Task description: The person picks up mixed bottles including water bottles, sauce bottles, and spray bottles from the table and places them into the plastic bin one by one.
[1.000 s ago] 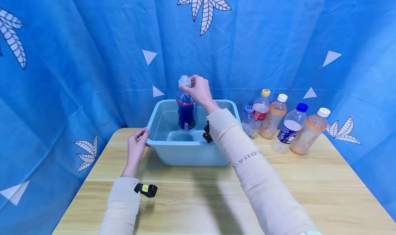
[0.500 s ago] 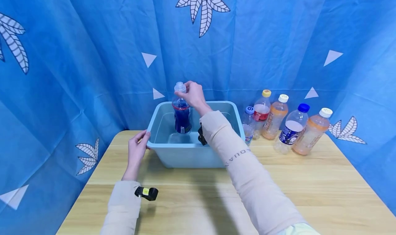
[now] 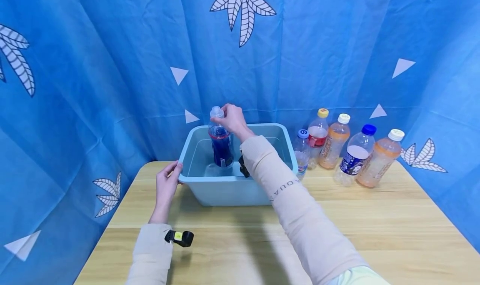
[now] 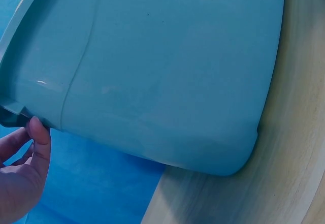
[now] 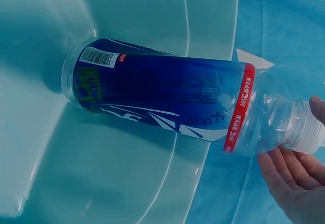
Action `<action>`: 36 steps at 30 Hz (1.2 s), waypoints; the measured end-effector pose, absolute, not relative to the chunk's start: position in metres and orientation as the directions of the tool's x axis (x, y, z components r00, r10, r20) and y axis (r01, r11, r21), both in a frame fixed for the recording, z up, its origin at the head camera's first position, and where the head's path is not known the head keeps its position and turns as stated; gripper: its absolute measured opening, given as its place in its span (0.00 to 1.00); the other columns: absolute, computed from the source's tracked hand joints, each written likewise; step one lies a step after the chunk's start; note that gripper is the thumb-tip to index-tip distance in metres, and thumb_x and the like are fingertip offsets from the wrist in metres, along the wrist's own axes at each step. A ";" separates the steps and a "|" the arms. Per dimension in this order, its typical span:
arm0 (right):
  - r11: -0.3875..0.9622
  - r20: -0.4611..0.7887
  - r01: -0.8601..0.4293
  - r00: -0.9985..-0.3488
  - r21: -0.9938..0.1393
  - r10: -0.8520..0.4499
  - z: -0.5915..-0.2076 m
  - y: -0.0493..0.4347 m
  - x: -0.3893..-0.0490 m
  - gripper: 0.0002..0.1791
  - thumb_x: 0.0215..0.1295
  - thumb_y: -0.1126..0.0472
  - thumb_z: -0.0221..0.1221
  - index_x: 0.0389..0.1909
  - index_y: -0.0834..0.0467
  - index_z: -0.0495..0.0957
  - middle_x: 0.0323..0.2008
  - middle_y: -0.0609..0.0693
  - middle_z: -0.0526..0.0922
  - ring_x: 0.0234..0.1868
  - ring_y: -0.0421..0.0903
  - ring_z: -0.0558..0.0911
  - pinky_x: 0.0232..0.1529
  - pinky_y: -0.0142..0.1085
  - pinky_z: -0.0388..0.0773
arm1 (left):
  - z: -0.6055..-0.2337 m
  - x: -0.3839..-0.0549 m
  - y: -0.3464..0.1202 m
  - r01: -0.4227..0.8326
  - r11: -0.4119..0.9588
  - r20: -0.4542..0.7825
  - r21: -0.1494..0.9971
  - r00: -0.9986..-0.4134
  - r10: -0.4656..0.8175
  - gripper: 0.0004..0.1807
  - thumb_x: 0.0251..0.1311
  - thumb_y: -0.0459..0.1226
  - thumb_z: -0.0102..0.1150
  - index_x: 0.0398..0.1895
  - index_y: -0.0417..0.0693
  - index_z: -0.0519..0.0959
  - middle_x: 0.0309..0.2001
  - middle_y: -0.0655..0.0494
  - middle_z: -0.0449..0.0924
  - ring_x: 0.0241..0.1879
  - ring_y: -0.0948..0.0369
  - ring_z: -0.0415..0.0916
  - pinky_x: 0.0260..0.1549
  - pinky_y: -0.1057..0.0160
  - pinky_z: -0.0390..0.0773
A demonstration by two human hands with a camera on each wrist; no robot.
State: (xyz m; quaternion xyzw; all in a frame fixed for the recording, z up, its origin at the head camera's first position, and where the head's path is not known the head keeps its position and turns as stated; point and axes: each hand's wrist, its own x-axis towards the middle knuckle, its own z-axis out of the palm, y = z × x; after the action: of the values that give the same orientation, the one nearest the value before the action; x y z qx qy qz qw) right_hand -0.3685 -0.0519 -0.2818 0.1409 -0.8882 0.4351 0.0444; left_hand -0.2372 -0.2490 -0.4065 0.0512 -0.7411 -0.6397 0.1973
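Note:
Inside the pale blue-green plastic bin [image 3: 240, 193], toward its left half, a clear plastic bottle [image 3: 222, 149] with a dark blue label and red band stands nearly upright. My right hand [image 3: 233, 120] pinches it at the translucent cap and neck. In the right wrist view the bottle's [image 5: 157, 89] base is down at the bin's floor, and the fingertips lie around the neck. My left hand [image 3: 167, 183] grips the bin's left rim near the front corner. Seen from the left wrist, the left hand's [image 4: 25, 168] thumb presses under the rim.
Right of the bin stand several bottles: a small blue-capped one [image 3: 301, 153], a yellow-capped one [image 3: 317, 139], two orange-tinted white-capped ones [image 3: 335, 145], and a blue-capped one with a dark label [image 3: 352, 162]. A blue curtain [image 3: 150, 68] hangs behind the wooden table [image 3: 210, 251].
My right hand has lowered the bottle deeper into the bin and slightly leftward. The left hand has stayed on the rim.

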 end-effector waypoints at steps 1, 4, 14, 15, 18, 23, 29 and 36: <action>0.587 0.201 -0.290 -0.956 -0.756 -0.213 -0.283 -0.052 -0.369 0.19 0.53 0.51 0.61 0.40 0.60 0.72 0.34 0.51 0.76 0.33 0.43 0.74 0.34 0.32 0.74 | -0.406 -0.237 -0.249 0.165 0.172 0.215 0.971 -0.918 -0.334 0.26 0.58 0.49 0.52 0.52 0.39 0.73 0.45 0.44 0.72 0.26 0.67 0.71 0.23 0.71 0.75; 0.591 0.190 -0.285 -0.957 -0.754 -0.219 -0.285 -0.053 -0.370 0.19 0.53 0.52 0.61 0.40 0.61 0.72 0.34 0.51 0.76 0.33 0.43 0.75 0.34 0.32 0.74 | -0.398 -0.233 -0.242 0.092 0.206 0.165 0.974 -0.915 -0.369 0.26 0.59 0.47 0.51 0.53 0.37 0.72 0.47 0.42 0.71 0.28 0.65 0.71 0.24 0.71 0.75; 0.611 0.138 -0.278 -0.954 -0.741 -0.267 -0.286 -0.056 -0.369 0.19 0.53 0.52 0.62 0.40 0.61 0.72 0.35 0.52 0.75 0.35 0.45 0.74 0.35 0.34 0.74 | -0.507 -0.304 -0.303 0.204 0.157 0.249 0.966 -0.895 -0.369 0.21 0.56 0.50 0.54 0.52 0.54 0.75 0.48 0.50 0.73 0.29 0.57 0.75 0.20 0.64 0.77; 0.616 0.131 -0.276 -0.954 -0.738 -0.270 -0.287 -0.056 -0.368 0.19 0.53 0.52 0.61 0.40 0.61 0.72 0.35 0.52 0.75 0.35 0.45 0.74 0.35 0.34 0.74 | -0.521 -0.313 -0.309 0.203 0.185 0.261 0.961 -0.884 -0.387 0.21 0.55 0.52 0.54 0.51 0.57 0.76 0.47 0.53 0.74 0.30 0.56 0.76 0.20 0.64 0.77; 0.625 0.114 -0.267 -0.955 -0.734 -0.274 -0.287 -0.056 -0.368 0.19 0.54 0.52 0.61 0.39 0.61 0.72 0.34 0.51 0.75 0.35 0.45 0.73 0.35 0.34 0.73 | -0.496 -0.297 -0.294 0.189 0.198 0.254 0.962 -0.887 -0.385 0.22 0.56 0.53 0.52 0.51 0.55 0.76 0.46 0.52 0.74 0.29 0.59 0.75 0.22 0.66 0.77; 0.637 0.074 -0.238 -0.959 -0.733 -0.273 -0.288 -0.056 -0.369 0.17 0.54 0.53 0.61 0.38 0.60 0.71 0.35 0.52 0.74 0.36 0.46 0.73 0.36 0.35 0.73 | -0.423 -0.249 -0.256 0.157 0.175 0.211 0.972 -0.911 -0.355 0.25 0.57 0.49 0.53 0.52 0.42 0.74 0.48 0.43 0.71 0.28 0.62 0.73 0.23 0.68 0.76; 0.671 0.054 -0.255 -0.951 -0.697 -0.305 -0.288 -0.056 -0.372 0.19 0.54 0.54 0.61 0.41 0.61 0.71 0.37 0.52 0.74 0.37 0.46 0.73 0.38 0.35 0.73 | -0.472 -0.281 -0.286 0.169 0.103 0.195 0.980 -0.916 -0.352 0.22 0.57 0.48 0.53 0.53 0.49 0.75 0.48 0.48 0.72 0.29 0.59 0.75 0.21 0.66 0.76; 0.678 0.025 -0.274 -0.935 -0.682 -0.353 -0.290 -0.057 -0.374 0.19 0.54 0.54 0.61 0.42 0.61 0.71 0.37 0.52 0.73 0.37 0.46 0.72 0.37 0.35 0.72 | -0.466 -0.278 -0.281 0.191 0.074 0.205 0.979 -0.919 -0.337 0.22 0.56 0.47 0.55 0.52 0.47 0.75 0.48 0.48 0.73 0.28 0.60 0.76 0.21 0.67 0.76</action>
State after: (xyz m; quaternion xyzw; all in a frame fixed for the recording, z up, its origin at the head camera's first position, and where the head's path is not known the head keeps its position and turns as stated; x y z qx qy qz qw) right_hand -0.3742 -0.0567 -0.2899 0.1712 -0.9143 0.3630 -0.0546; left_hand -0.2775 -0.2812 -0.4657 0.0517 -0.7065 -0.6784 0.1949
